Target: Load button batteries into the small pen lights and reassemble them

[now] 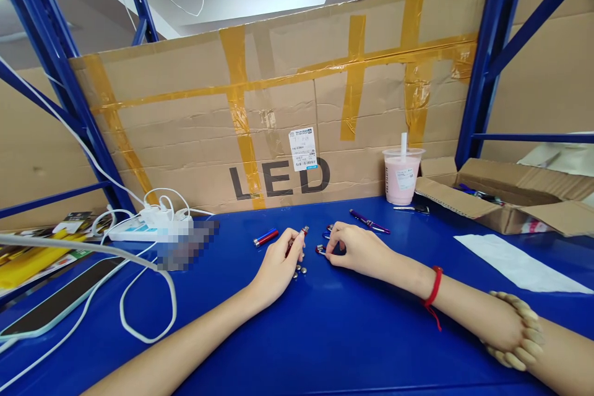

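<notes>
My left hand [277, 260] is closed around a small red metal tube [305, 231], its silver tip poking out past the thumb; most of the tube is hidden by the fingers. Just below, several button cell batteries [299, 270] lie on the blue table. To the right, my right hand [355, 246] rests low over the tabletop, thumb and forefinger pinching the metal clip of a small red end cap [320, 250]. Behind those fingers sits another small clip piece [327, 235], partly covered. A red and blue tube [266, 237] with a silver end lies left of my left hand.
Beyond my right hand lies a purple pen [370, 221]. A pink drink cup [403, 176] with a straw stands near the cardboard panel [195, 136]. At right are an open carton [505, 198] and white paper [515, 263]; at left, a power strip [134, 229], cables and a phone [60, 297].
</notes>
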